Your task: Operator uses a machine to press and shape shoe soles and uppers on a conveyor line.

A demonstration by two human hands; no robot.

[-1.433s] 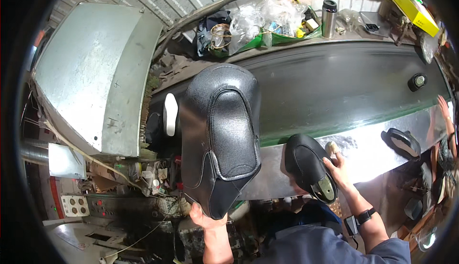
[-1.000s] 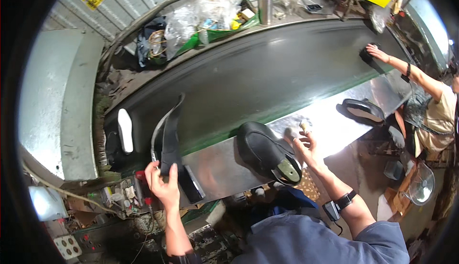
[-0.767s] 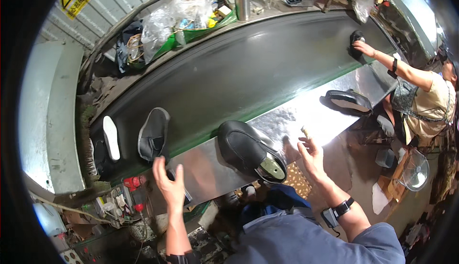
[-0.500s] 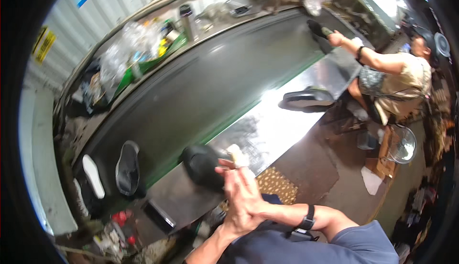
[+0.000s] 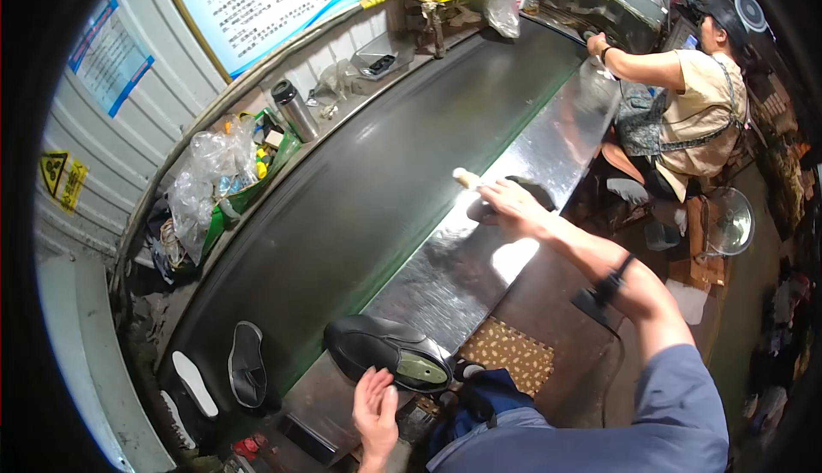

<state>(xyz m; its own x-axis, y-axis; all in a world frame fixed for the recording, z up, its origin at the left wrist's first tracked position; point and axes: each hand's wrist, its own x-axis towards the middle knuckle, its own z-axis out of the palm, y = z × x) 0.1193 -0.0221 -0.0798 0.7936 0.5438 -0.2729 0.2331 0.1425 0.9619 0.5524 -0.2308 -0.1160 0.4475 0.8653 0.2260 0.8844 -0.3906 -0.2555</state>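
Observation:
My right hand (image 5: 519, 211) reaches forward over the shiny metal ledge. A short, pale, stick-like piece (image 5: 467, 179) pokes out past its fingers; the rest of the piece is hidden. Beneath and behind that hand lies a dark shoe (image 5: 538, 192), partly covered; I cannot tell whether the fingers touch it. Nearer me, a black shoe (image 5: 364, 346) with a green shoe last (image 5: 423, 370) in its opening rests across the ledge and the belt. My left hand (image 5: 375, 413) is just in front of it, fingers apart, holding nothing.
On the dark conveyor belt (image 5: 342, 208) at left lie a black shoe upper (image 5: 247, 366), a white sole (image 5: 195, 384) and another dark shoe (image 5: 178, 417). A steel flask (image 5: 295, 112) and plastic bags (image 5: 205, 173) line the back shelf. A co-worker (image 5: 685, 105) sits far right.
My hands, together before, have parted. The right moved forward and right to the far dark shoe with the pale piece; the left dropped beside the near shoe. The co-worker's arm moved farther back.

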